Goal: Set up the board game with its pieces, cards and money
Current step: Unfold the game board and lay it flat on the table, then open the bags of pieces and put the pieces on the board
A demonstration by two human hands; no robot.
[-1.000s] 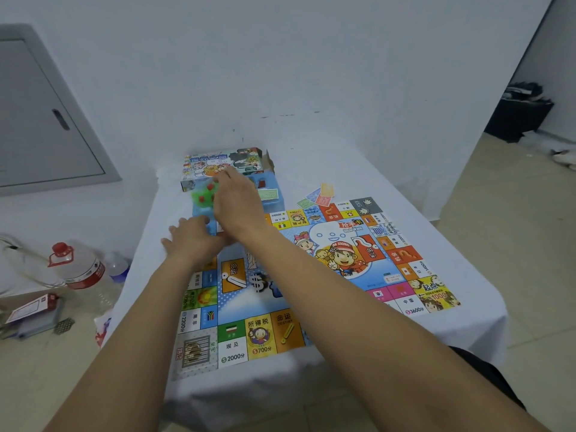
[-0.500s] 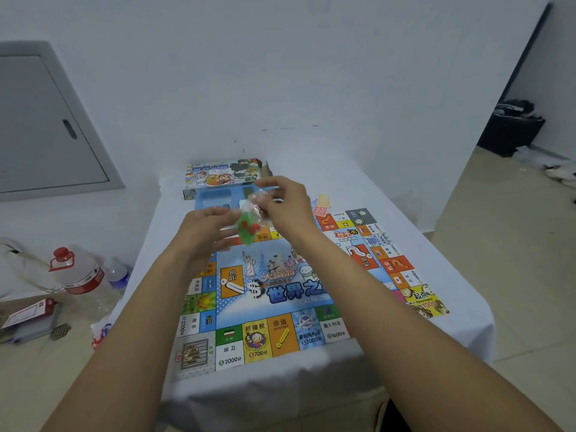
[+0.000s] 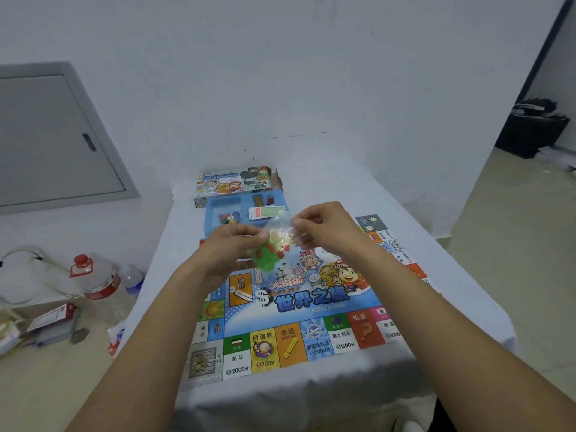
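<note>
Bag (image 3: 274,244) pinched between both hands' fingers (image 3: 300,224).

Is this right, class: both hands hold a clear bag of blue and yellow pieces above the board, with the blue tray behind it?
Not quite. In the head view the clear bag, gripped by the left hand and right hand above the board, holds green and red pieces. The blue tray is indeed behind.

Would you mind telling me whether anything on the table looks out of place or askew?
Nothing stands out. The board lies flat on the table, the blue tray sits behind it, and both hands hold the bag of pieces.
</note>
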